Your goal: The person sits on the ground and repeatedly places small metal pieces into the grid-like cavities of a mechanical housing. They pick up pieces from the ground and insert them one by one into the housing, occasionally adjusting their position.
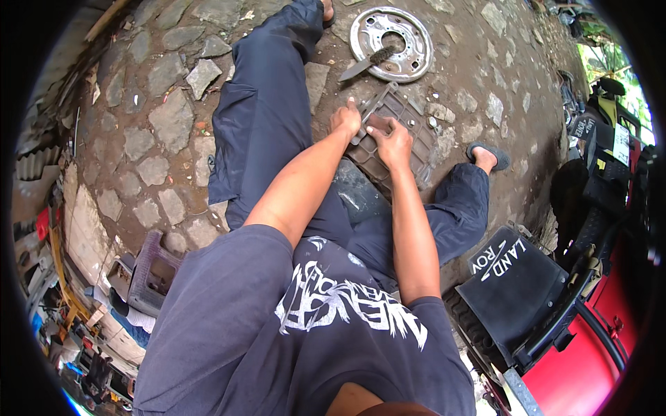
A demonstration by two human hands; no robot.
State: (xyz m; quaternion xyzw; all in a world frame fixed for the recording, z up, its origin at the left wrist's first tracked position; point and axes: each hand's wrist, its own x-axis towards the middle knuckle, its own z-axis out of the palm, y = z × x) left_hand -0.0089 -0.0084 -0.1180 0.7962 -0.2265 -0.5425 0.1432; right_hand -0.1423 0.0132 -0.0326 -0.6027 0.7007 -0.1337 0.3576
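My left hand (345,119) is closed on a narrow grey metal part (375,104) that lies slanted over a brown, ribbed crate-like surface (415,130). Close beside it, my right hand (394,144) pinches a small reddish-brown piece (379,123) against or very near the metal part; its exact kind is unclear. Just beyond the crate, a round metal plate with a central hole (421,57) rests on the ground, its silvery face worn. Across that plate lies a brush with dark bristles (382,55) and a flat, pale handle.
My legs spread either side of the crate, with a sandalled foot (490,158) at right. Uneven stone paving (170,125) surrounds me. A red vehicle (576,367) with a black mud flap (512,288) stands at lower right. A dark plastic crate (154,274) sits at left, near clutter.
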